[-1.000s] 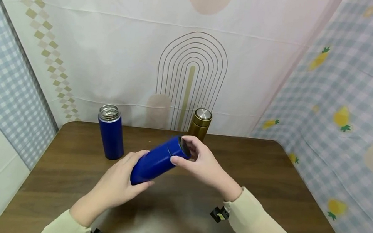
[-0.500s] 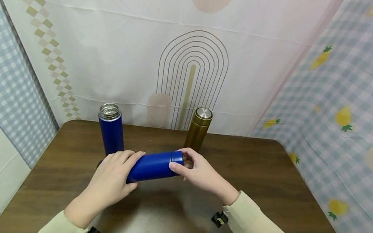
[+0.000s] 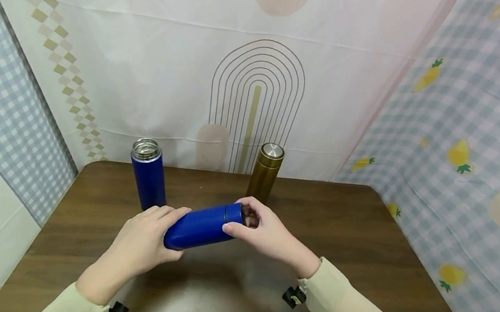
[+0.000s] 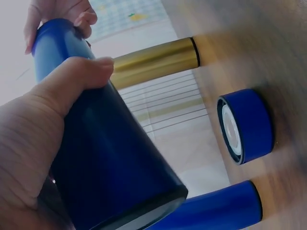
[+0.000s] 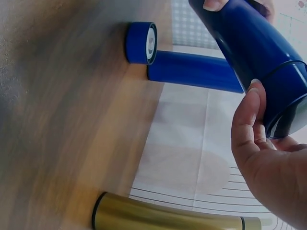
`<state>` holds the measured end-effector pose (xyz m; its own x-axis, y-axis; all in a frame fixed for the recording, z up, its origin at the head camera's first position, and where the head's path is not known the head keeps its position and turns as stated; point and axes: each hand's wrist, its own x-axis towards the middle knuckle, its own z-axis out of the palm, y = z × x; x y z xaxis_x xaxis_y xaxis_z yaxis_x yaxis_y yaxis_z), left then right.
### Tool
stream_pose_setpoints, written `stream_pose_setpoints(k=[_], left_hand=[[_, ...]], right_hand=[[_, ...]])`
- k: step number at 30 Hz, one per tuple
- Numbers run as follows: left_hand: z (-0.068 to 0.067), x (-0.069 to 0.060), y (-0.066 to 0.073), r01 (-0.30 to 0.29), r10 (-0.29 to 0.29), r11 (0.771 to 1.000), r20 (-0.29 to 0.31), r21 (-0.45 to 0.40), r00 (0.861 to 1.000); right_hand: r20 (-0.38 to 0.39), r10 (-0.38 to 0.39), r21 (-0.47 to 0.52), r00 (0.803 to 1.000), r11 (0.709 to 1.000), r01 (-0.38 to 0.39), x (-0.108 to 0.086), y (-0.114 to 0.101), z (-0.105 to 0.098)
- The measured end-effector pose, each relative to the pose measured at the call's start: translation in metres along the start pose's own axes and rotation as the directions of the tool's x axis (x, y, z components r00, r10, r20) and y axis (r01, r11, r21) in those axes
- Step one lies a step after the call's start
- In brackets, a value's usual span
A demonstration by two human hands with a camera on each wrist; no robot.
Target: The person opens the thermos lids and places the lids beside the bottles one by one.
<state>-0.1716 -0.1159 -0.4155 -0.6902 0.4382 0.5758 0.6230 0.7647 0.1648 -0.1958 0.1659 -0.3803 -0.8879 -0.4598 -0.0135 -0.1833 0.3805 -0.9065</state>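
Observation:
A blue thermos flask (image 3: 200, 227) is held tilted, nearly on its side, above the table. My left hand (image 3: 138, 244) grips its body toward the base, the thumb along the near side. At the other end, my right hand (image 3: 270, 236) holds the flask's lid (image 3: 234, 213) between thumb and fingers. A thin seam shows between lid and body. Behind my left hand stands a second blue flask (image 3: 149, 177) with its steel mouth uncovered. In the left wrist view a loose blue cap (image 4: 253, 125) rests on the table; my left hand hides it in the head view.
A gold thermos (image 3: 264, 176) with a silver-topped lid stands upright at the back, just beyond my right hand. The brown wooden table (image 3: 339, 229) ends at a white patterned curtain (image 3: 156, 77). Checked cloth (image 3: 443, 148) hangs on the right.
The held flask has swung from a steep slant to nearly level, its lid end dropping. My right hand has come down with it, and the left hand has shifted a little left.

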Motion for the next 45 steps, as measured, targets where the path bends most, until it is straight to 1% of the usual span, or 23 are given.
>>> stream_pose_setpoints(k=[4,9,11,15,19,22,29,33,39,45], left_hand=[[-0.005,-0.001,-0.002,-0.007,0.007,1.000,0.006,0.018,1.000],[-0.014,-0.004,-0.008,0.013,-0.013,0.999,-0.004,0.041,1.000],[-0.016,-0.002,-0.008,0.012,-0.012,0.999,0.010,0.036,1.000],[-0.015,0.004,-0.005,0.004,-0.005,1.000,0.071,0.019,0.997],[-0.016,0.006,-0.003,0.008,-0.011,1.000,0.096,0.025,0.995],[-0.017,0.006,-0.003,0.008,-0.011,0.999,0.098,0.031,0.995],[-0.018,0.006,-0.005,0.014,-0.016,0.999,0.091,0.029,0.996],[-0.017,0.005,-0.006,0.007,-0.010,1.000,0.099,0.028,0.995],[-0.016,0.001,-0.009,0.001,-0.004,0.999,0.089,0.037,0.996],[-0.016,-0.001,-0.006,0.000,-0.003,1.000,0.100,0.029,0.995]], right_hand=[[0.020,-0.023,0.006,1.000,1.000,0.023,0.000,0.000,0.002],[0.071,-0.089,0.026,0.993,0.996,0.088,0.008,-0.001,0.009],[0.070,-0.099,0.023,0.993,0.995,0.097,0.008,-0.001,0.008],[0.041,-0.081,-0.002,0.996,0.997,0.081,0.002,0.000,0.003],[0.050,-0.076,0.002,0.996,0.997,0.076,0.000,0.002,0.001],[0.052,-0.081,0.004,0.995,0.997,0.081,-0.001,0.002,0.002],[0.040,-0.089,-0.022,0.995,0.996,0.090,-0.001,0.003,0.004],[0.039,-0.076,-0.018,0.996,0.997,0.077,-0.002,0.003,0.006],[0.052,-0.073,0.003,0.996,0.997,0.073,-0.002,0.003,0.009],[0.052,-0.079,-0.035,0.996,0.996,0.081,-0.005,0.002,0.009]])
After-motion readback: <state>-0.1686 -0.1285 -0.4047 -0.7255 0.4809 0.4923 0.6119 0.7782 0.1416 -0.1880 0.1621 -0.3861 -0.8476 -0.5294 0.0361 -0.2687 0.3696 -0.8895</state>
